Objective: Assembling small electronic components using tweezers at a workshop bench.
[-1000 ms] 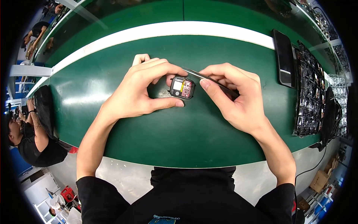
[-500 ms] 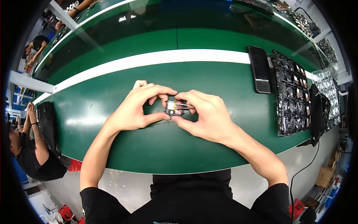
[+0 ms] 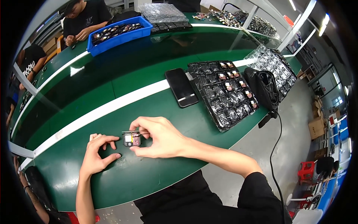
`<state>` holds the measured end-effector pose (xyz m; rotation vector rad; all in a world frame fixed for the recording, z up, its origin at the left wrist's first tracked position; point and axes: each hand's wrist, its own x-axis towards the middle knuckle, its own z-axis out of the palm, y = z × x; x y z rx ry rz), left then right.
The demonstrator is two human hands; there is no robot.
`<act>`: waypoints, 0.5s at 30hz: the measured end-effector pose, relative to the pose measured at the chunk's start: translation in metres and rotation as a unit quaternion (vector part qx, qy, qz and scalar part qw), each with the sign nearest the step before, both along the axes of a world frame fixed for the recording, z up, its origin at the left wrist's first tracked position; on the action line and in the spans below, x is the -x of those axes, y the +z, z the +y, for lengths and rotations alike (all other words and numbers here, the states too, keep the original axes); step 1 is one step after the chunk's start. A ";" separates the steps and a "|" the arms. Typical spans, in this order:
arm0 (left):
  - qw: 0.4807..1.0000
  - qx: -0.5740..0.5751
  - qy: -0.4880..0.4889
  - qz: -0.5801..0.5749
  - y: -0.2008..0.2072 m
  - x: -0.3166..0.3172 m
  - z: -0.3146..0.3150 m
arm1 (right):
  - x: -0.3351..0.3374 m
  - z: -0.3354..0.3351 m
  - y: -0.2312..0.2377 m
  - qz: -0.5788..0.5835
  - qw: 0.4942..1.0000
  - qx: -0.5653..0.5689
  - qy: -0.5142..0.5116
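At lower centre, the right hand (image 3: 161, 137) pinches the small module (image 3: 132, 140) and tweezers (image 3: 131, 131) while the left hand (image 3: 96, 155) lies loosely open beside it on the bench (image 3: 149, 179), so a sideways nudge could twist the part free.

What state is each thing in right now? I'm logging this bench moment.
small square device: face up on the green table, pinched by right hand.
tweezers: lying across the device's top edge.
left hand: open, fingertips beside device.
phone: flat, screen dark.
black tray: partly filled.
blue bin: filled with parts.
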<state>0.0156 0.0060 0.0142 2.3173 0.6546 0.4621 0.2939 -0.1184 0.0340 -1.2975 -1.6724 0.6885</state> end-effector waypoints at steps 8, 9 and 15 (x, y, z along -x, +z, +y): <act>1.000 -0.017 -0.003 -0.005 -0.001 0.009 -0.001 | -0.134 -0.052 0.035 0.098 0.966 -0.003 -0.240; 1.000 -0.015 -0.006 -0.011 -0.001 0.007 -0.001 | -0.157 -0.059 0.036 0.050 0.952 -0.013 -0.302; 1.000 -0.020 0.000 -0.011 0.000 -0.001 -0.002 | -0.298 -0.101 0.020 -0.072 0.849 0.053 -0.521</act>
